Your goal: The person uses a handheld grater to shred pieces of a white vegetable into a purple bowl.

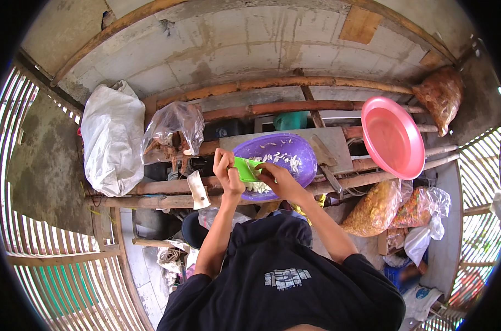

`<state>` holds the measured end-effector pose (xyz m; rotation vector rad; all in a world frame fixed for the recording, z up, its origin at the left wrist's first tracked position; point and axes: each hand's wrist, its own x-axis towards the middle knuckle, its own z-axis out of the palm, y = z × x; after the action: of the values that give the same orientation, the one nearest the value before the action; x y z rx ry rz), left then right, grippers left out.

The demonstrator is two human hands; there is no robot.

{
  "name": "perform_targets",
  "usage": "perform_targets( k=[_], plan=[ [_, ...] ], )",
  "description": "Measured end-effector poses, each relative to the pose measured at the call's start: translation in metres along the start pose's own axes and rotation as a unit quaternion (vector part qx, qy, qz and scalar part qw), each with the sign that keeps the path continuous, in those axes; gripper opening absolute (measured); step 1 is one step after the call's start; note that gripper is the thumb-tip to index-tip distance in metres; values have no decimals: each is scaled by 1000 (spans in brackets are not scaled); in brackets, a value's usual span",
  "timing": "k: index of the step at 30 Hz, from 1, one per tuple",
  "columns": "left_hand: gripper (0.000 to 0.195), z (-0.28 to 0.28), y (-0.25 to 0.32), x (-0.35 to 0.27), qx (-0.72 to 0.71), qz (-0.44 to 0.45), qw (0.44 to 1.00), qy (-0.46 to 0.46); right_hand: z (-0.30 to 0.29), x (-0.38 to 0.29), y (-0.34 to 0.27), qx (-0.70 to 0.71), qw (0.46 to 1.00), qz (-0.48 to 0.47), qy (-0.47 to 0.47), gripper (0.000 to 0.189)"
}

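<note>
My left hand (229, 173) is closed around the left end of a bright green plastic slicer (244, 169), tilted over a purple plastic basin (306, 159). The fingers of my right hand (277, 178) are bunched against the slicer's face. A pale piece (255, 166) shows partly there; the fingers hide most of it. Thin white slices (294, 162) lie in the basin and stick to its wall, with a denser heap (257, 187) below the slicer. The basin rests on a grey board (339, 149).
Bamboo poles (250, 109) with gaps form the bench. At left stand a white woven sack (112, 140) and a clear bag (180, 120) over brown roots. A pale curved piece (198, 190) lies nearer me. At right are a pink basin (393, 140) and a bag of yellowish pieces (368, 209).
</note>
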<state>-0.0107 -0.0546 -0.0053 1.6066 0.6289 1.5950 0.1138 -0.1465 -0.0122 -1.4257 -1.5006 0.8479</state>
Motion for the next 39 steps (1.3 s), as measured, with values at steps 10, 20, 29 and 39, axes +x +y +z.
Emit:
perform_targets(
  k=[10,20,29,39],
  plan=[
    [11,-6,2,-5,4,-7,1000,-19,-6,-7,10,526,834,162,28,26],
    [9,-5,2,-8,-32,-8,999,-11,4,1,20,79,988,49,125,16],
    [9,-2,5,-7,-20,2,1000,-24,21,11,3,39,989,-39,139,14],
    [9,-5,-1,-10,-42,-10,999,-9,23,8,8,41,989,-53,134,15]
  ],
)
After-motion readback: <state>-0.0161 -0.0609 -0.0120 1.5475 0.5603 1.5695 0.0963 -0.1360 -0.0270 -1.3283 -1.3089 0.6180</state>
